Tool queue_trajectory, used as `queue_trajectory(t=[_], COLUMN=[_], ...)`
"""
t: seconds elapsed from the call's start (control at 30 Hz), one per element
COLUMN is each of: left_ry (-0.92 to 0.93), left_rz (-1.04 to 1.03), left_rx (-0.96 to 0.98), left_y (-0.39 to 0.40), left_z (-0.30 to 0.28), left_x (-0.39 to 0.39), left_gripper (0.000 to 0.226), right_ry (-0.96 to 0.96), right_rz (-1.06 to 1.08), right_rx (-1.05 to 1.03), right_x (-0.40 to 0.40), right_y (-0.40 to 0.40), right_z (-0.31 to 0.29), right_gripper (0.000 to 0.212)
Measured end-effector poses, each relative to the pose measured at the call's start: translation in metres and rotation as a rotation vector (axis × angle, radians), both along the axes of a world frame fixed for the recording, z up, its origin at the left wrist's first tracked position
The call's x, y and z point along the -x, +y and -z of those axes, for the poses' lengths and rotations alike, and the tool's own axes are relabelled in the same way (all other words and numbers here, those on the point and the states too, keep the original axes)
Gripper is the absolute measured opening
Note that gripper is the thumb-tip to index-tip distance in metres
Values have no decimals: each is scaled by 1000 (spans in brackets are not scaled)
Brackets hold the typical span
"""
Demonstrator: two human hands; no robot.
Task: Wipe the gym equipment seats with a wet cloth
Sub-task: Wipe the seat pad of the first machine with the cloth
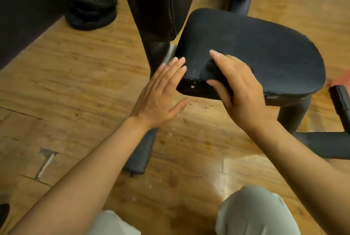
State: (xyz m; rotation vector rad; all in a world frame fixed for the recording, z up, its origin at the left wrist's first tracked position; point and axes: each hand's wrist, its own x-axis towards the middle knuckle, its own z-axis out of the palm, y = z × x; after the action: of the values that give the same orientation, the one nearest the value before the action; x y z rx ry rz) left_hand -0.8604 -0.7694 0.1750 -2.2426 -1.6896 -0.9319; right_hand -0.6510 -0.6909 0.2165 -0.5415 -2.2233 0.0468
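1. My right hand (240,91) grips a dark cloth (214,72), thumb under its near edge and fingers (217,55) curled over the top.
2. The cloth lies on the near left corner of the black padded seat (265,49), pressed against the pad by my right hand.
3. My left hand (162,91) is flat, fingers straight and close together, holding nothing. Its fingertips touch the left edge of the seat, just beside the cloth-bearing corner.
4. The seat sits on a dark post (293,113) rising from a black frame bar (325,145) that lies along the floor at right.
5. The seat's front rim shows small pale specks and a worn, cracked edge near the right end.
6. A black upholstered pad (161,3) with pale stitching stands upright just left of the seat.
7. The wooden floor (75,83) shows scattered pale crumbs below the seat's near corner.
8. My knees, in light grey trousers (255,212), are at the bottom of the view.
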Motion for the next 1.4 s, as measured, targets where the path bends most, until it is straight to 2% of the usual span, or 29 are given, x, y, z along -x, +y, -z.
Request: queue_trajectory(t=[0.17,0.23,0.47,0.6,0.77,0.9,1.1,1.17,1.27,1.33,1.4], left_ry=[5,15,47,66,116,88,-26,1,10,-22,-50], left_rz=[123,169,246,221,181,194,285,273,238,227,218], left_rx=[-126,-164,-292,-339,-451,-469,-364,-371,-389,-408,-418], left_y=[14,20,29,41,45,48,47,46,45,44,45], left_z=[25,32,46,52,56,57,53,53,57,59,61], left_x=[16,19,35,37,34,32,37,35,31,26,22], left_gripper=[82,81,54,56,51,54,57,57,56,54,53], right_ry=[48,87,112,99,-109,-171,-50,-78,-65,35,151], right_rz=[-4,13,164,160,147,153,132,139,219,276,291], right_rx=[-423,-508,-660,-664,-728,-763,-694,-690,-629,-574,-541], right_x=[16,21,45,66,8,-2,62,47,2,-6,14], right_y=[-8,-6,-5,-7,10,15,-4,-2,7,9,5], right_z=[40,53,97,87,94,90,76,77,86,94,99], right_gripper=[34,35,41,37,49,46,35,37,56,59,52])
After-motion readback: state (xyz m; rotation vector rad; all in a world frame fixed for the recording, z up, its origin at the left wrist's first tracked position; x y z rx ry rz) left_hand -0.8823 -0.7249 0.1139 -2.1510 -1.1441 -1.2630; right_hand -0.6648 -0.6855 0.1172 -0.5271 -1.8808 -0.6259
